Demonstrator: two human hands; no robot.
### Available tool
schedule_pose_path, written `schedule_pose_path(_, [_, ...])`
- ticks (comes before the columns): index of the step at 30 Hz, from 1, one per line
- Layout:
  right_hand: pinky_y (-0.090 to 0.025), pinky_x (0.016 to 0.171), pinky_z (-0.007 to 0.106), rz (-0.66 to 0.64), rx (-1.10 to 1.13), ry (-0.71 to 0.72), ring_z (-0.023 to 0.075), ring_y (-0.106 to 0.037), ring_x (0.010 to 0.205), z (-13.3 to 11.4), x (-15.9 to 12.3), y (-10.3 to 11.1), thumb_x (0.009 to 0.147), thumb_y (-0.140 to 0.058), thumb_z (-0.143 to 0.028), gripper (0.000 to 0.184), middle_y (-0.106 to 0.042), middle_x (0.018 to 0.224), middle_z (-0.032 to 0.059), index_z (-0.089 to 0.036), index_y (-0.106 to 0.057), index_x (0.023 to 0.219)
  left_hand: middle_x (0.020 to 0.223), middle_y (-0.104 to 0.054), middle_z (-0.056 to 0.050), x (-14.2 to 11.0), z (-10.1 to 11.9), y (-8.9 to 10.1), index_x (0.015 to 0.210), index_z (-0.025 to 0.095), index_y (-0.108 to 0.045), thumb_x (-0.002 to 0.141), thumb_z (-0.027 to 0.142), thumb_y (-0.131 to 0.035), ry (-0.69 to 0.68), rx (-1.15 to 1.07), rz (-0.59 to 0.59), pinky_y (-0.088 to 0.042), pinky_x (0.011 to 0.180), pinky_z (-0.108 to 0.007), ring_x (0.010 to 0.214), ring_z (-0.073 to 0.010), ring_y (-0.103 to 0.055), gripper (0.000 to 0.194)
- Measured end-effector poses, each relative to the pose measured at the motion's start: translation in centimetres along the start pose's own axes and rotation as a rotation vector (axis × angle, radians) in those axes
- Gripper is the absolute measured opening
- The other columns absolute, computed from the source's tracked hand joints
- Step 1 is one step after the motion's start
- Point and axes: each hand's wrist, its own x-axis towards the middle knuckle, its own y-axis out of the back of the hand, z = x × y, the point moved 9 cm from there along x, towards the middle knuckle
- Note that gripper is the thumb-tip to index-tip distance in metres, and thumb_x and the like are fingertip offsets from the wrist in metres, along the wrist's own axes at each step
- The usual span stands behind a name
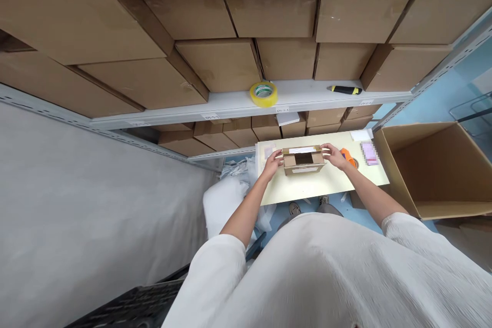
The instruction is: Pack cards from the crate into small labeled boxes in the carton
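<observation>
A small cardboard box sits on a cream-topped table. Its top shows a dark gap between the flaps, and white labels or strips lie along its back and front. My left hand grips the box's left end with bent fingers. At the opposite end, my right hand has its fingers on the right edge near the back flap. Close by my right wrist lies an orange tape dispenser, partly hidden by the forearm. The inside of the box is too dark to make out.
A shelf stacked with cartons spans the back, above the table. On it rest a yellow tape roll and a utility knife. A large open carton stands right. White plastic wrap lies left.
</observation>
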Motion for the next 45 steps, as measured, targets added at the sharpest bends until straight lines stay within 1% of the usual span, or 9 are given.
schedule_pose_path(4, [-0.058,0.107,0.044,0.010,0.140,-0.056,0.0264,-0.065,0.130,0.6,0.0,0.1,0.090,-0.058,-0.034,0.030,-0.069,0.150,0.0100,-0.023,-0.074,0.112,0.176,-0.045,-0.015,-1.4,0.6,-0.3,0.172,0.037,-0.043,0.077,0.016,-0.074,-0.037,0.078,-0.232,-0.056,0.114,-0.046,0.155,-0.0343,-0.054,0.102])
schedule_pose_path(7, [-0.056,0.108,0.044,0.008,0.189,-0.087,0.0274,-0.064,0.130,0.6,-0.1,-0.3,0.098,-0.059,-0.050,0.034,-0.071,0.144,0.0115,-0.022,-0.076,0.109,0.180,-0.038,-0.017,-2.3,1.2,-1.0,0.177,0.039,-0.031,0.075,0.028,-0.089,-0.068,0.119,-0.322,-0.056,0.115,-0.047,0.159,-0.0378,-0.049,0.118])
schedule_pose_path(10, [-0.055,0.110,0.045,0.026,0.201,-0.092,0.0288,-0.064,0.130,0.2,-0.3,-0.3,0.100,-0.060,-0.064,0.045,-0.072,0.141,0.0113,-0.023,-0.076,0.108,0.177,-0.041,-0.020,-2.2,1.7,-1.4,0.177,0.032,-0.031,0.079,0.045,-0.095,-0.086,0.119,-0.254,-0.056,0.115,-0.045,0.155,-0.0366,-0.053,0.117])
schedule_pose_path(14, [-0.055,0.109,0.045,0.018,0.186,-0.088,0.0298,-0.063,0.128,0.0,-0.4,-0.5,0.093,-0.066,-0.074,0.052,-0.072,0.134,0.0102,-0.025,-0.073,0.107,0.163,-0.057,-0.019,-1.4,1.4,-1.4,0.173,0.026,-0.039,0.095,0.057,-0.081,-0.072,0.208,-0.065,-0.056,0.115,-0.045,0.137,-0.0311,-0.066,0.094])
schedule_pose_path(20, [-0.057,0.104,0.046,-0.006,0.056,-0.042,0.0288,-0.062,0.120,0.4,-0.5,-1.7,0.077,-0.086,-0.057,0.060,-0.066,0.139,0.0089,-0.029,-0.061,0.123,0.161,-0.063,-0.016,-0.7,0.3,-2.5,0.179,0.028,-0.029,0.103,0.055,-0.071,-0.041,0.258,-0.058,-0.056,0.113,-0.044,0.127,-0.0284,-0.073,0.091])
schedule_pose_path(27, [-0.055,0.110,0.048,0.041,-0.035,0.024,0.0314,-0.059,0.131,0.6,-0.7,-0.4,0.073,-0.077,-0.037,0.056,-0.066,0.138,0.0079,-0.030,-0.056,0.125,0.177,-0.047,-0.015,-0.5,0.0,-4.6,0.181,0.022,-0.023,0.107,0.046,-0.064,-0.102,0.251,-0.075,-0.045,0.128,-0.043,0.150,-0.0295,-0.061,0.088])
schedule_pose_path(35, [-0.057,0.105,0.048,-0.005,-0.082,-0.039,0.0300,-0.063,0.122,3.7,-1.5,-0.2,0.075,-0.075,-0.036,0.054,-0.062,0.147,0.0113,-0.029,-0.058,0.125,0.161,-0.065,-0.015,-0.7,-2.5,-6.2,0.176,0.022,-0.035,0.107,0.046,-0.061,-0.093,0.275,-0.143,-0.050,0.123,-0.046,0.144,-0.0309,-0.066,0.078])
schedule_pose_path(43, [-0.054,0.111,0.053,0.044,-0.073,0.002,0.0321,-0.061,0.127,5.5,0.2,-1.0,0.075,-0.073,-0.036,0.052,-0.064,0.147,0.0110,-0.029,-0.059,0.124,0.166,-0.060,-0.017,0.0,-3.5,-5.9,0.178,0.021,-0.030,0.106,0.029,-0.058,0.025,0.298,-0.083,-0.046,0.126,-0.049,0.146,-0.0315,-0.063,0.078])
schedule_pose_path(45, [-0.053,0.114,0.055,0.046,-0.075,0.011,0.0325,-0.060,0.129,5.8,0.7,-1.0,0.074,-0.072,-0.036,0.052,-0.064,0.147,0.0106,-0.029,-0.059,0.124,0.164,-0.061,-0.018,0.1,-3.2,-6.0,0.178,0.019,-0.031,0.106,0.028,-0.056,-0.019,0.316,-0.080,-0.046,0.127,-0.050,0.146,-0.0321,-0.063,0.076])
